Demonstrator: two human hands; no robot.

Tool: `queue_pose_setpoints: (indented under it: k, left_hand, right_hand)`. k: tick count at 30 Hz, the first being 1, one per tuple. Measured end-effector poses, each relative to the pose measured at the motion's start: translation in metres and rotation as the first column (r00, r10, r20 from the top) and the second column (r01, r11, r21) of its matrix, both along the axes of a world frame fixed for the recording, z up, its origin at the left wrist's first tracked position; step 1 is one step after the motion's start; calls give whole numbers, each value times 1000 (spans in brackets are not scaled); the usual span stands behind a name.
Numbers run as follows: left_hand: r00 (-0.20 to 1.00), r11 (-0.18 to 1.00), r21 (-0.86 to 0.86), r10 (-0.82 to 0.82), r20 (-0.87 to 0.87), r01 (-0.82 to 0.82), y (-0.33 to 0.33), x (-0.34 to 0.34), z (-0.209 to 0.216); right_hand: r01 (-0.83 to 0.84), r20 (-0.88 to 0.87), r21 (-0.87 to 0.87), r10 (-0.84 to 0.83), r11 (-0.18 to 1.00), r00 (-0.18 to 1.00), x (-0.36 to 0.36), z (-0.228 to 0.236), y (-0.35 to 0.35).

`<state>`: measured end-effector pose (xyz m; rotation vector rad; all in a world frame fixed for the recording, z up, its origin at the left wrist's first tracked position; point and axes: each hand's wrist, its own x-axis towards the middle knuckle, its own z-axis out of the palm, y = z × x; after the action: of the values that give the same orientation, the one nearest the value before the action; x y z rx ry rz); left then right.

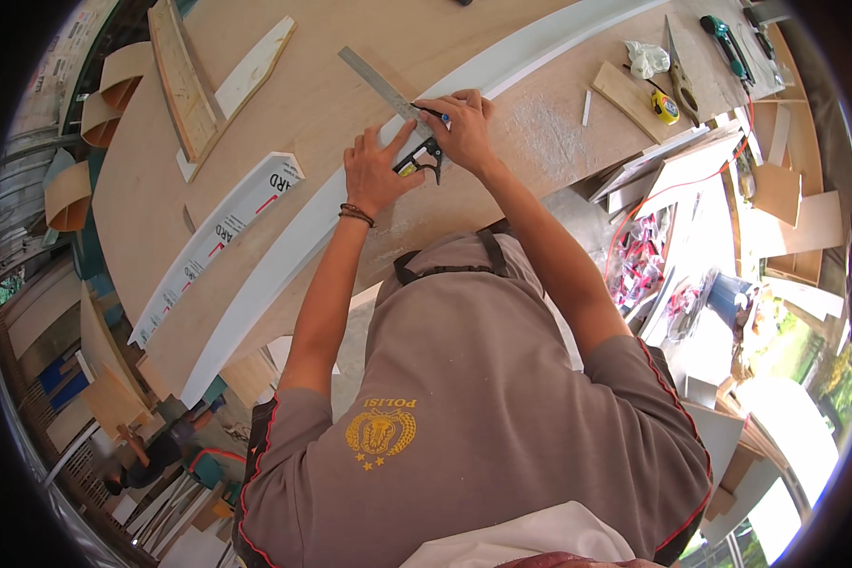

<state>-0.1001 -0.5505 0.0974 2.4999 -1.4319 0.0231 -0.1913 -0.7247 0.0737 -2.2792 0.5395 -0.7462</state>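
Lying toward the left of the wooden surface (317, 104) are a tan wooden frame (185, 90) and a white, print-wrapped board (220, 237), well apart from the work. Next comes the long, curved white strip (284, 251), sweeping up and rightward beneath both hands. I can see the left hand (374, 170) spread flat, fingers fanned and bearing down beside the metal ruler (377, 87), whose black handle (417, 159) sits near the strip's closer edge. The right hand (464, 128) pinches a dark pen (433, 112) against the ruler; whether its tip touches the strip, I cannot tell. What worries me is that curved edge — a straight handle could rock on it, and any line would run crooked. A light left hand might let the ruler swivel under the pen's push. Pale dust (549, 133) lies further right — grit under the ruler could make it slide — then a tape measure (665, 106) and scissors (680, 80).
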Motion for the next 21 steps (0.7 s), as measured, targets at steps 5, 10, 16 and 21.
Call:
queue_pose_setpoints:
  k: [5,10,16,21]
  left_hand:
    - [999,999,22,35,-9,-35,-4,-3,2]
    - [997,993,90,75,-28,-72,-10,-6,10]
    - [993,976,192,113,-34,-105,-15,-11,18]
    - [995,968,228,103,11,-103,-15,-13,19]
  right_hand:
    - [-7,-20,3,7,1000,1000,0,2,0]
    - [36,59,87,-41,996,997,1,3,-1]
    - [71,162,224,-109,972,981,-7,9,-6]
    - [78,263,401,-197,913,945,-38,16,4]
